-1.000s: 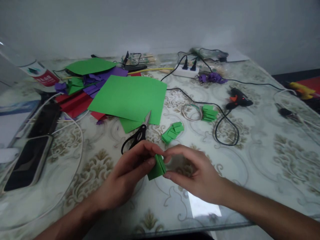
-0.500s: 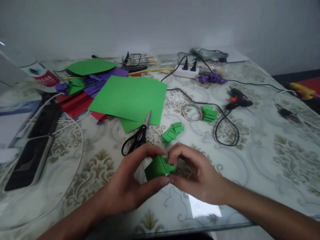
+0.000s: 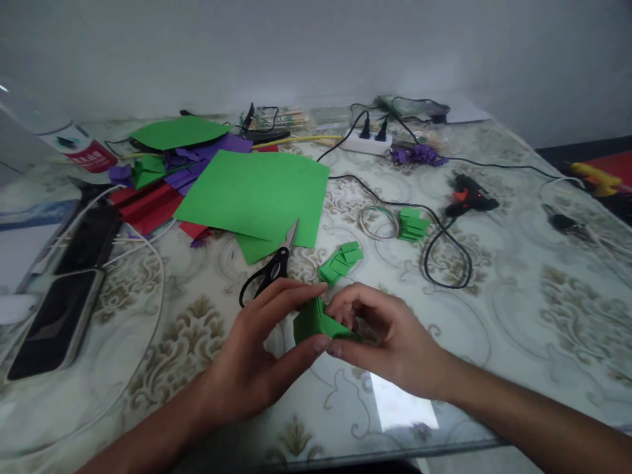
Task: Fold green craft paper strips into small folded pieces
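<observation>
A small folded piece of green paper [image 3: 309,321] is held between both hands near the table's front edge. My left hand [image 3: 264,349] grips its left side, fingers along the top and thumb below. My right hand [image 3: 380,336] pinches its right part, with the fingertips curled partly inside the fold. Just beyond lies another folded green paper piece [image 3: 342,262]. Black-handled scissors [image 3: 276,263] rest behind my left hand, blades pointing away and partly over a large green paper sheet [image 3: 257,194].
A hot glue gun [image 3: 471,195] with a looping black cord lies at right, near a green folded bundle [image 3: 413,224]. A white power strip [image 3: 368,141] stands at the back. On the left are a phone [image 3: 56,322], red paper [image 3: 148,204] and a bottle [image 3: 74,141].
The green paper has tipped and its right flap is spread wider. My right fingers have moved further into the fold, while my left hand has shifted slightly.
</observation>
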`<state>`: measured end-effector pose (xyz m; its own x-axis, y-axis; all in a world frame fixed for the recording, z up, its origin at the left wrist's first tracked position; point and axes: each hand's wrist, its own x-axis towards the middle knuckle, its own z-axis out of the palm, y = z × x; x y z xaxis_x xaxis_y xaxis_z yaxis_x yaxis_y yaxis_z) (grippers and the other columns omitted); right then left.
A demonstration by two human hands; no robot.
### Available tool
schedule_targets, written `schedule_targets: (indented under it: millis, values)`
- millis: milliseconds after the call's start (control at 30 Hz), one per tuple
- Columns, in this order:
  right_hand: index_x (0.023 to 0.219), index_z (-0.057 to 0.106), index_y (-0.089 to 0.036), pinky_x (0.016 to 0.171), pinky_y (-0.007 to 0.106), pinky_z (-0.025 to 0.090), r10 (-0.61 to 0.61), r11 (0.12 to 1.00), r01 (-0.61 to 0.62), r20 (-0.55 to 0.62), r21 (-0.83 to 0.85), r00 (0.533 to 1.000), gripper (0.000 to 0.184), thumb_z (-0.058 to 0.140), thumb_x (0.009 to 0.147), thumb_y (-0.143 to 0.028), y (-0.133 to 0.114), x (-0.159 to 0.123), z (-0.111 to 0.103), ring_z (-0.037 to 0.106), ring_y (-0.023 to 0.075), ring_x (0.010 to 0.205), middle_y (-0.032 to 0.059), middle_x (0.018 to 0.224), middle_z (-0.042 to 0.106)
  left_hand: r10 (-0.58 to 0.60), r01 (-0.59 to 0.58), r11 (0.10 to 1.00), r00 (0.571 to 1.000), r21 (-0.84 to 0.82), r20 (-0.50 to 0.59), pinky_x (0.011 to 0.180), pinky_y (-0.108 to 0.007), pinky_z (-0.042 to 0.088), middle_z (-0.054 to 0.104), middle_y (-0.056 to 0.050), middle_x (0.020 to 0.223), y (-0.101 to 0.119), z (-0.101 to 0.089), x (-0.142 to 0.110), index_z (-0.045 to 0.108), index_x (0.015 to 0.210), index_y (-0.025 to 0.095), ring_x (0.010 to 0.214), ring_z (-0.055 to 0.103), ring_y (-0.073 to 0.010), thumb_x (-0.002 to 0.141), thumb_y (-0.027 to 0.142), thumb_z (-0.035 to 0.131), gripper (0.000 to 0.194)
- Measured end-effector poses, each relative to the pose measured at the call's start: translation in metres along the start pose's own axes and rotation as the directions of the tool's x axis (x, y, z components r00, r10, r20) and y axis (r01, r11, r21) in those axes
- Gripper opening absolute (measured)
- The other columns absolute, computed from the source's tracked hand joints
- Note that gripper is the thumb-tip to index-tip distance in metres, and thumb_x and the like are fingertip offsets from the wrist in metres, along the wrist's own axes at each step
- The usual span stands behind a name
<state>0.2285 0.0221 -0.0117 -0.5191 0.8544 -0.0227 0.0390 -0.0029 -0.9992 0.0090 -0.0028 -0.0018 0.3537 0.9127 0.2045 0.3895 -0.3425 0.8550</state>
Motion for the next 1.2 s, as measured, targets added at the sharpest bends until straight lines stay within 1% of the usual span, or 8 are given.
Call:
schedule_targets:
  millis: [233, 300, 333, 433, 567, 733, 933, 1200]
  values:
    - [0.091, 0.067, -0.021, 0.07, 0.028, 0.047, 0.047, 0.994, -0.044, -0.021, 0.096, 0.999, 0.01, 0.076, 0.09, -0.027, -0.0004, 0.0016, 0.0024, 0.056, 0.0145, 0.077, -0.0008, 0.082, 0.062, 0.002, -0.002, 1.0, 1.0, 0.029, -0.002, 0.1, -0.037, 0.055, 0.066, -0.007, 0.128, -0.0028, 0.0012, -0.0014, 0.059, 0.139, 0.03, 0.118, 0.064, -0.0239, 0.094, 0.026, 0.073, 0.047]
    - [0.09, 0.067, -0.021, 0.071, 0.028, 0.047, 0.056, 0.994, -0.054, -0.02, 0.095, 0.998, 0.008, 0.074, 0.092, -0.026, -0.0006, 0.002, 0.0028, 0.058, 0.0141, 0.077, -0.0006, 0.082, 0.064, -0.004, 0.005, 0.999, 1.0, 0.04, -0.02, 0.103, -0.038, 0.054, 0.067, -0.006, 0.131, -0.004, 0.002, -0.0029, 0.057, 0.139, 0.031, 0.119, 0.064, -0.024, 0.094, 0.027, 0.074, 0.049]
    - [0.09, 0.068, -0.021, 0.071, 0.027, 0.047, 0.059, 0.994, -0.056, -0.022, 0.096, 0.998, 0.007, 0.073, 0.092, -0.025, -0.0006, 0.0021, 0.0028, 0.059, 0.014, 0.077, -0.0007, 0.082, 0.065, -0.01, 0.012, 0.999, 0.998, 0.034, -0.055, 0.103, -0.038, 0.054, 0.068, -0.006, 0.129, -0.0042, 0.0023, -0.0036, 0.056, 0.139, 0.031, 0.116, 0.066, -0.0234, 0.093, 0.028, 0.075, 0.05]
    - [0.09, 0.068, -0.021, 0.071, 0.027, 0.049, 0.071, 0.991, -0.067, -0.024, 0.114, 0.997, 0.006, 0.073, 0.092, -0.024, -0.0009, 0.0023, 0.0018, 0.062, 0.0136, 0.078, -0.0007, 0.083, 0.067, -0.06, 0.061, 0.998, 0.997, 0.02, -0.05, 0.097, -0.036, 0.056, 0.071, -0.005, 0.121, -0.0028, 0.0021, -0.0045, 0.059, 0.132, 0.029, 0.109, 0.068, -0.0226, 0.092, 0.029, 0.076, 0.043]
    - [0.092, 0.071, -0.021, 0.071, 0.025, 0.05, 0.066, 0.99, -0.063, -0.02, 0.126, 0.998, 0.004, 0.074, 0.092, -0.023, -0.0037, 0.0018, -0.0014, 0.064, 0.0129, 0.079, -0.0007, 0.084, 0.069, -0.052, 0.052, 0.999, 0.998, -0.001, -0.034, 0.099, -0.034, 0.053, 0.072, -0.004, 0.119, 0.0002, 0.0005, -0.0038, 0.06, 0.129, 0.029, 0.11, 0.068, -0.0214, 0.093, 0.027, 0.075, 0.039]
    - [0.097, 0.073, -0.022, 0.07, 0.024, 0.051, 0.047, 0.994, -0.04, -0.061, 0.106, 0.997, 0.008, 0.077, 0.09, -0.023, -0.0046, 0.0004, -0.0028, 0.066, 0.0128, 0.08, -0.0003, 0.086, 0.072, -0.055, 0.054, 0.998, 0.998, -0.02, -0.031, 0.097, -0.033, 0.053, 0.071, -0.003, 0.118, -0.0011, 0.0001, -0.0031, 0.06, 0.128, 0.029, 0.109, 0.066, -0.0206, 0.093, 0.026, 0.074, 0.038]
    - [0.096, 0.074, -0.022, 0.068, 0.027, 0.053, -0.005, 1.0, 0.006, -0.128, 0.006, 0.992, 0.012, 0.08, 0.087, -0.027, 0.0003, -0.0009, -0.0009, 0.066, 0.0149, 0.074, 0.0002, 0.08, 0.071, -0.032, 0.031, 0.999, 0.999, -0.017, -0.034, 0.095, -0.037, 0.052, 0.069, -0.005, 0.116, -0.0023, 0.0019, -0.0035, 0.058, 0.127, 0.029, 0.109, 0.065, -0.0232, 0.092, 0.024, 0.074, 0.038]
    - [0.091, 0.074, -0.023, 0.066, 0.027, 0.051, -0.033, 0.996, 0.018, -0.162, -0.092, 0.986, 0.006, 0.078, 0.086, -0.023, -0.0037, -0.0022, 0.0006, 0.063, 0.0145, 0.071, -0.0004, 0.078, 0.07, -0.026, 0.026, 1.0, 1.0, 0.016, -0.001, 0.097, -0.036, 0.05, 0.067, -0.005, 0.118, -0.0049, 0.0023, -0.0032, 0.057, 0.127, 0.03, 0.112, 0.064, -0.022, 0.092, 0.023, 0.073, 0.039]
